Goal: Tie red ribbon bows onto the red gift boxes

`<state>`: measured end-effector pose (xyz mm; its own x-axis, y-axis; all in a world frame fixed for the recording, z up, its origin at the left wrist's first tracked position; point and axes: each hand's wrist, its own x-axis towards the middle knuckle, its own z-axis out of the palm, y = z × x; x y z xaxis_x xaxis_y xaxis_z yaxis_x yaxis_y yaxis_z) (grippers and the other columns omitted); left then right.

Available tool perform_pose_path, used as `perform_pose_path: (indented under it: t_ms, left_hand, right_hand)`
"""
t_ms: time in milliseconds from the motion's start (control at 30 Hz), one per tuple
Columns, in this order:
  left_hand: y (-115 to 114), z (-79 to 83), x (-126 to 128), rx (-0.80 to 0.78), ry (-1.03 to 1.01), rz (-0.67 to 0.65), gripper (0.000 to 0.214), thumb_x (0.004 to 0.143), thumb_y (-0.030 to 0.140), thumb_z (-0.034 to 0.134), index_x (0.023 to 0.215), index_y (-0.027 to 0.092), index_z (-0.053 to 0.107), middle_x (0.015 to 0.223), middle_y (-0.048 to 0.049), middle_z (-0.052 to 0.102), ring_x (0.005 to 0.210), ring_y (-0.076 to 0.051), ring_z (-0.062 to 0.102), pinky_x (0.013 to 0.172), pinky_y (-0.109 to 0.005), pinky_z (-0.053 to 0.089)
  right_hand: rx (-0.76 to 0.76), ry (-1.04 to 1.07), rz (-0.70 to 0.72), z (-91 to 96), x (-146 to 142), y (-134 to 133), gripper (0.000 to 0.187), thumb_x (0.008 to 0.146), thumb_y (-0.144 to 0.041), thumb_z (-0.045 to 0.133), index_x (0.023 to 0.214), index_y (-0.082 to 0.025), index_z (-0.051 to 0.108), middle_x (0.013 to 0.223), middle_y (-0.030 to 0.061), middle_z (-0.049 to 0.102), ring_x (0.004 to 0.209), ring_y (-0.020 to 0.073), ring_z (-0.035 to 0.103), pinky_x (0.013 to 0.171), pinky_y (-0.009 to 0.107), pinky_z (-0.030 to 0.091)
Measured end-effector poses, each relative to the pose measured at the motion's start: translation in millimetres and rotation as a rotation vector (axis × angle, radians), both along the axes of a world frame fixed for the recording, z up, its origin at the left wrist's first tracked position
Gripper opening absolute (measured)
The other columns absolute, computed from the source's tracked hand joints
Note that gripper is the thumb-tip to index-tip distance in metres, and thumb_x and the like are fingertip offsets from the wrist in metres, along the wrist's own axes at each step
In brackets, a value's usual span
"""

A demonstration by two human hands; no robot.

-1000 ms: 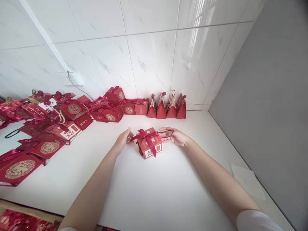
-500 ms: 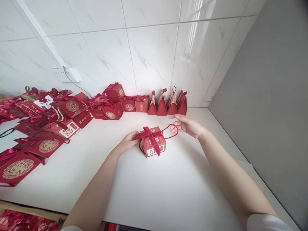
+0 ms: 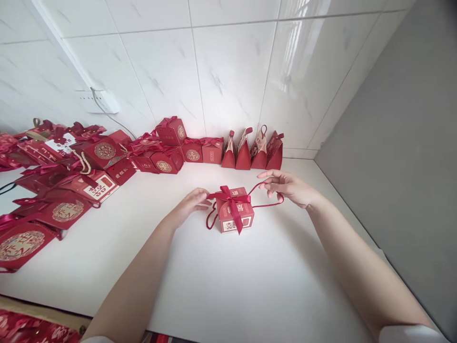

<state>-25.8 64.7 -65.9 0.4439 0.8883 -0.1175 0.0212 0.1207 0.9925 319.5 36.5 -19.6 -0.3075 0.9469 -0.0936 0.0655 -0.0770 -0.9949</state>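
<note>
A small red gift box with gold and white print stands on the white table, a red ribbon bow tied over its top. A red cord handle stretches out from its right side. My right hand pinches that loop between thumb and fingers. On the left side, the other cord handle droops to the table. My left hand is beside the box with fingers extended and holds nothing; its fingertips are close to the ribbon's left end, and I cannot tell if they touch it.
Many finished-looking red boxes are crowded along the left. More line the tiled wall, including several triangular boxes. A cable runs from a wall socket. A grey panel borders the right. Red packages lie in an open drawer, lower left.
My right hand has taken hold of the right cord loop and pulled it outward to the right. My left hand has come off the box's side. The view has shifted slightly.
</note>
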Motion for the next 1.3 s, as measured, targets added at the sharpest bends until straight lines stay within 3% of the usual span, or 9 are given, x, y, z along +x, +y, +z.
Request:
perform_pose_path:
  t_ms: [100,167,333,467,667,800,1033,1200,1300]
  left_hand:
    - [-3.8,-4.9,6.9,0.019,0.161,-0.227,0.034,0.077,0.039,0.076,0.103,0.019,0.068,0.106,-0.0077,0.069,0.099,-0.024,0.064,0.087,-0.034,0.047]
    - [-5.7,-6.1,11.3,0.010,0.189,-0.265,0.027,0.079,0.039,0.073,0.093,0.017,0.071,0.096,-0.0076,0.070,0.092,-0.023,0.064,0.084,-0.033,0.048]
    - [-3.6,5.4,9.0,-0.137,-0.233,0.055,0.030,0.083,0.035,0.069,0.063,0.016,0.057,0.064,-0.0002,0.056,0.070,-0.015,0.060,0.075,-0.028,0.051]
    - [1.8,19.9,-3.4,-0.232,-0.593,0.318,0.021,0.088,0.025,0.062,0.069,0.017,0.055,0.062,0.0023,0.051,0.067,-0.010,0.060,0.071,-0.022,0.054]
    - [11.6,25.3,-20.4,-0.143,-0.669,0.582,0.017,0.091,0.019,0.056,0.074,0.017,0.059,0.064,0.0021,0.057,0.067,-0.008,0.064,0.077,-0.019,0.057]
    - [14.6,27.4,-28.8,-0.136,-0.677,0.592,0.025,0.094,0.018,0.048,0.072,0.015,0.061,0.060,0.0012,0.057,0.062,-0.008,0.064,0.077,-0.019,0.058]
    - [11.6,38.2,-38.7,-0.134,-0.582,0.605,0.027,0.094,0.015,0.046,0.071,0.013,0.062,0.059,0.0006,0.058,0.061,-0.008,0.064,0.068,-0.018,0.059]
    - [11.4,43.7,-62.1,-0.275,-0.155,0.486,0.020,0.087,0.018,0.056,0.070,0.012,0.064,0.060,-0.0017,0.058,0.059,-0.012,0.063,0.063,-0.023,0.058]
    - [9.5,40.7,-69.4,-0.208,0.120,0.428,0.020,0.084,0.034,0.062,0.083,0.015,0.069,0.078,-0.0069,0.068,0.083,-0.020,0.068,0.074,-0.028,0.057]
  right_hand:
    - [-0.025,0.063,-0.022,-0.6,-7.9,-0.9,0.039,0.077,-0.021,0.072,0.115,-0.023,0.064,0.110,0.0084,0.068,0.067,0.0107,0.062,0.039,0.016,0.040]
    - [-0.075,0.144,-0.056,2.2,-13.0,-2.8,0.040,0.078,-0.019,0.071,0.117,-0.022,0.064,0.118,0.0095,0.067,0.067,0.0094,0.063,0.038,0.015,0.038]
    - [-0.229,0.383,-0.130,14.9,-19.8,-8.1,0.032,0.083,-0.020,0.064,0.115,-0.023,0.066,0.130,0.0069,0.062,0.075,0.0099,0.064,0.039,0.014,0.039]
    - [-0.174,0.427,-0.218,20.3,-22.2,-11.2,0.023,0.085,-0.026,0.059,0.106,-0.024,0.070,0.119,0.0042,0.067,0.066,0.0108,0.057,0.048,0.022,0.048]
    - [-0.010,0.420,-0.349,21.4,-21.3,-10.5,0.023,0.090,-0.033,0.050,0.102,-0.026,0.067,0.101,0.0053,0.068,0.074,0.0170,0.060,0.073,0.032,0.056]
    - [-0.042,0.519,-0.412,20.5,-17.5,-7.7,0.027,0.092,-0.033,0.044,0.101,-0.025,0.068,0.095,0.0066,0.069,0.079,0.0186,0.062,0.077,0.034,0.057]
    - [-0.056,0.539,-0.408,18.9,-12.1,-4.7,0.022,0.092,-0.039,0.047,0.098,-0.025,0.063,0.090,0.0066,0.067,0.078,0.0192,0.063,0.080,0.036,0.057]
    - [-0.093,0.314,-0.181,10.3,-6.9,1.7,0.029,0.089,-0.046,0.056,0.107,-0.024,0.060,0.080,0.0038,0.061,0.069,0.0195,0.061,0.077,0.038,0.055]
    - [-0.093,0.069,-0.092,1.6,-5.7,3.2,0.041,0.089,-0.052,0.057,0.120,-0.025,0.057,0.100,0.0082,0.066,0.089,0.0239,0.065,0.092,0.044,0.051]
